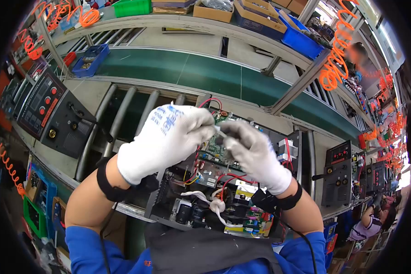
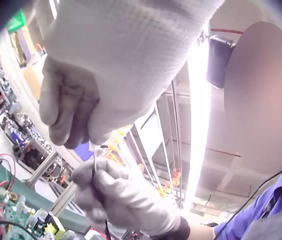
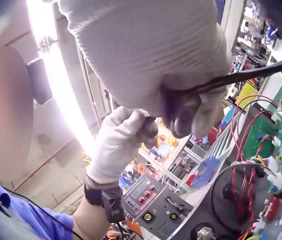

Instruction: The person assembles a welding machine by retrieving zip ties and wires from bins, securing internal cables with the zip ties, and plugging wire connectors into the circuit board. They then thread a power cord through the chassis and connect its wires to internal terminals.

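Note:
Both gloved hands meet above an open machine chassis with a green circuit board. My left hand pinches a small white piece at its fingertips. Close on its right, my right hand has its fingers curled round a thin item. In the left wrist view, a thin light shaft runs between the left fingertips and the right hand. From the right hand in the right wrist view, a dark cable trails away. What exactly the fingertips join is too small to tell.
A finished-looking machine with red knobs stands at the left, another at the right. Rollers and a green belt lie beyond, below a shelf of boxes and blue bins. Orange coiled hoses hang at the right.

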Available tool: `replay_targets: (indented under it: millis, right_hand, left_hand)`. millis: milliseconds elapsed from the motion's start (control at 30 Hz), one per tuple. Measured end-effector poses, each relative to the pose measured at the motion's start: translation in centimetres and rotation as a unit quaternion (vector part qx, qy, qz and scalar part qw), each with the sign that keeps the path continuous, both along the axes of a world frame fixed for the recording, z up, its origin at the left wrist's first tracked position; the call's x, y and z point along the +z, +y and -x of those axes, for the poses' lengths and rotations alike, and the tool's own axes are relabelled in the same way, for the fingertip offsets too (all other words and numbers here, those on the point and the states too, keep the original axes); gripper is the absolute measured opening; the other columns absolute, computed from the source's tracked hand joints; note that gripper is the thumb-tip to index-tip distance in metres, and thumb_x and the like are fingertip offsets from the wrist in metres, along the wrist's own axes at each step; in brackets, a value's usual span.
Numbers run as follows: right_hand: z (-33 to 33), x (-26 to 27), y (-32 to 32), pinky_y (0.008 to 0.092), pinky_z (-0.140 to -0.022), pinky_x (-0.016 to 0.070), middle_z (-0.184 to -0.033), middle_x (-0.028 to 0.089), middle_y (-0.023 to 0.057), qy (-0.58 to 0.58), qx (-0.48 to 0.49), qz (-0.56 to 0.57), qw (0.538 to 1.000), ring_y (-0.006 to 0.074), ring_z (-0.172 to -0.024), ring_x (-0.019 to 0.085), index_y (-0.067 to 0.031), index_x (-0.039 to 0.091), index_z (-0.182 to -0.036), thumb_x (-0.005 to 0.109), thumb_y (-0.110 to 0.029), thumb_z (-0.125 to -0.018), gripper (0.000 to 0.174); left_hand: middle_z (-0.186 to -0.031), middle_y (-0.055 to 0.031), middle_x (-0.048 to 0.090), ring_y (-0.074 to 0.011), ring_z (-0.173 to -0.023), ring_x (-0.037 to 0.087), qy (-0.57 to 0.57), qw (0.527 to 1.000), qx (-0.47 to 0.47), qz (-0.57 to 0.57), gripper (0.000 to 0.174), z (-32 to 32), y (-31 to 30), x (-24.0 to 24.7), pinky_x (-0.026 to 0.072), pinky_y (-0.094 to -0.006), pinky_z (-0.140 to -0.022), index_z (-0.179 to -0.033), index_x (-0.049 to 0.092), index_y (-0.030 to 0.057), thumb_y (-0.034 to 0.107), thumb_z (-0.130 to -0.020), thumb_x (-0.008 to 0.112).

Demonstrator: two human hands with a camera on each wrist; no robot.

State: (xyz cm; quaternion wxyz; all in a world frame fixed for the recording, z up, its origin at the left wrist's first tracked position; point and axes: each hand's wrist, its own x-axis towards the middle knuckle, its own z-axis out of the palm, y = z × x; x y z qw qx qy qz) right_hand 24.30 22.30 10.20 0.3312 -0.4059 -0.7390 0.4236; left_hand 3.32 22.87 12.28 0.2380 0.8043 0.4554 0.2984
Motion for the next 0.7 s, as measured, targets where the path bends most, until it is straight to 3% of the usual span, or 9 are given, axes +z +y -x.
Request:
replay_targets:
  millis: [100,167,233,267,300,367,433,633,700]
  right_hand:
    - [0.1,0.4,0.7,0.0304,-0.072,0.0475,-0.087,0.061,0.0116,0.026,-0.038,0.012,0.999,0.0204,-0.077,0.059,0.0005,0.062,-0.102,0.059,-0.008,-0.089,0.015]
    - [-0.4,-0.4,1.5,0.0304,-0.071,0.0474,-0.085,0.062,0.0115,-0.026,-0.023,-0.092,0.995,0.0217,-0.077,0.060,0.0004,0.063,-0.100,0.062,-0.006,-0.086,0.015]
    - [-0.4,-0.5,2.2,0.0340,-0.072,0.0490,-0.086,0.063,0.0118,-0.105,-0.018,-0.144,0.984,0.0263,-0.079,0.062,-0.0034,0.065,-0.099,0.060,-0.011,-0.086,0.015]
    - [-0.4,-1.6,2.9,0.0367,-0.073,0.0497,-0.087,0.064,0.0121,-0.236,0.014,-0.147,0.960,0.0283,-0.081,0.063,-0.0058,0.066,-0.098,0.059,-0.016,-0.087,0.016]
    - [-0.4,-2.7,3.5,0.0395,-0.074,0.0504,-0.087,0.064,0.0125,-0.362,0.045,-0.148,0.919,0.0304,-0.083,0.064,-0.0083,0.066,-0.097,0.057,-0.020,-0.087,0.018]
    - [0.5,-5.1,4.2,0.0394,-0.071,0.0505,-0.080,0.063,0.0088,-0.408,0.084,-0.168,0.894,0.0298,-0.081,0.064,-0.0101,0.067,-0.088,0.060,-0.023,-0.085,0.015]
    - [1.6,-7.5,4.9,0.0410,-0.071,0.0506,-0.081,0.064,0.0101,-0.430,0.103,-0.154,0.883,0.0303,-0.081,0.065,-0.0102,0.067,-0.089,0.059,-0.025,-0.085,0.017]
    - [3.1,-8.9,5.4,0.0441,-0.070,0.0496,-0.082,0.064,0.0118,-0.517,0.115,-0.150,0.835,0.0313,-0.078,0.065,-0.0090,0.066,-0.086,0.059,-0.025,-0.086,0.018]
    - [3.0,-9.2,5.1,0.0445,-0.069,0.0490,-0.082,0.064,0.0114,-0.509,0.112,-0.179,0.835,0.0313,-0.077,0.065,-0.0090,0.064,-0.085,0.059,-0.025,-0.086,0.017]
  left_hand:
    - [-0.075,-0.0133,0.063,-0.0206,-0.066,0.060,-0.046,0.997,0.015,0.055,0.014,-1.0,-0.1,0.3,0.0473,-0.0314,-0.063,-0.096,0.068,0.0008,0.011,-0.089,0.062]
    - [-0.084,-0.0145,0.066,-0.0249,-0.072,0.063,-0.046,0.998,0.005,0.041,0.023,-0.6,0.4,-2.3,0.0494,-0.0343,-0.066,-0.105,0.066,-0.0005,0.014,-0.087,0.062]
    - [-0.093,-0.0169,0.066,-0.0308,-0.080,0.065,0.066,0.984,-0.053,-0.159,0.038,-0.1,0.5,-5.6,0.0513,-0.0396,-0.071,-0.115,0.060,-0.0034,0.017,-0.084,0.063]
    - [-0.097,-0.0182,0.065,-0.0347,-0.087,0.065,0.113,0.981,-0.067,-0.143,0.050,0.3,-0.4,-6.5,0.0512,-0.0438,-0.076,-0.121,0.054,-0.0054,0.022,-0.079,0.064]
    - [-0.094,-0.0172,0.065,-0.0343,-0.087,0.064,0.181,0.977,-0.092,-0.058,0.051,0.4,-0.9,-7.6,0.0495,-0.0445,-0.079,-0.118,0.057,-0.0028,0.024,-0.077,0.066]
    - [-0.090,-0.0158,0.065,-0.0333,-0.085,0.063,0.271,0.950,-0.154,-0.003,0.053,0.9,-2.8,-8.3,0.0485,-0.0436,-0.080,-0.119,0.057,-0.0004,0.026,-0.074,0.068]
    - [-0.083,-0.0139,0.065,-0.0327,-0.082,0.062,0.256,0.950,-0.179,-0.004,0.051,1.7,-4.1,-9.5,0.0484,-0.0434,-0.078,-0.118,0.059,0.0013,0.025,-0.074,0.069]
    - [-0.087,-0.0126,0.065,-0.0317,-0.091,0.060,0.204,0.968,-0.143,-0.015,0.045,3.6,-4.4,-10.8,0.0483,-0.0428,-0.082,-0.116,0.060,0.0023,0.021,-0.075,0.069]
    - [-0.088,-0.0116,0.064,-0.0314,-0.093,0.060,0.207,0.967,-0.145,-0.025,0.036,3.6,-4.3,-11.0,0.0481,-0.0436,-0.084,-0.106,0.064,0.0039,0.021,-0.075,0.069]
